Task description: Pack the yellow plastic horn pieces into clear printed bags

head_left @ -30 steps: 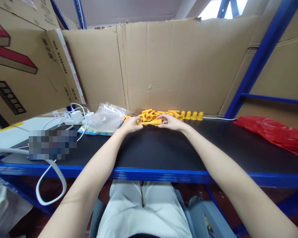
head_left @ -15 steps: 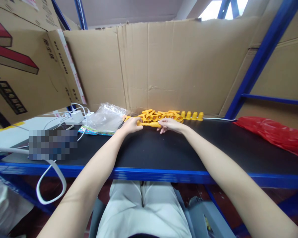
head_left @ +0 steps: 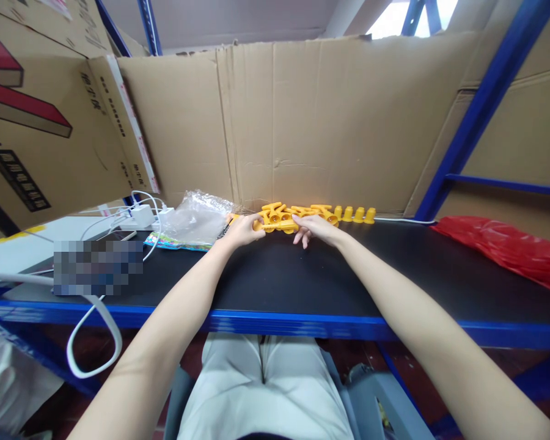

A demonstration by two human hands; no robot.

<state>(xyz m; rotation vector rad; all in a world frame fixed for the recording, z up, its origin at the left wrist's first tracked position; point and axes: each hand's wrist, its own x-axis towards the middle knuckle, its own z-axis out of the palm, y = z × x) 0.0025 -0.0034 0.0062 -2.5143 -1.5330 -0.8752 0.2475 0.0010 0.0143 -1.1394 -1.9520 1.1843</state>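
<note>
My left hand (head_left: 246, 230) is closed round one end of a long yellow plastic piece (head_left: 276, 227). My right hand (head_left: 316, 230) pinches its other end between thumb and forefinger, with the remaining fingers hanging loose. Right behind the hands lies a row of more yellow plastic pieces (head_left: 272, 208), with round cup-shaped openings and bar-like tops, partly hidden by my fingers. To the right of that row, several small yellow cups (head_left: 358, 214) stand upside down in a line.
A clear plastic bag (head_left: 192, 214) lies left of my hands on the black tabletop (head_left: 275, 281). Farther left are a white power strip (head_left: 142, 216), cables and a blurred-out item. A red plastic bag (head_left: 499, 247) lies at the right. Cardboard (head_left: 339, 122) walls the back.
My right hand has shifted slightly, its thumb and forefinger moving over the end of the yellow piece. The piece has turned or tilted a little; my left hand stays put.
</note>
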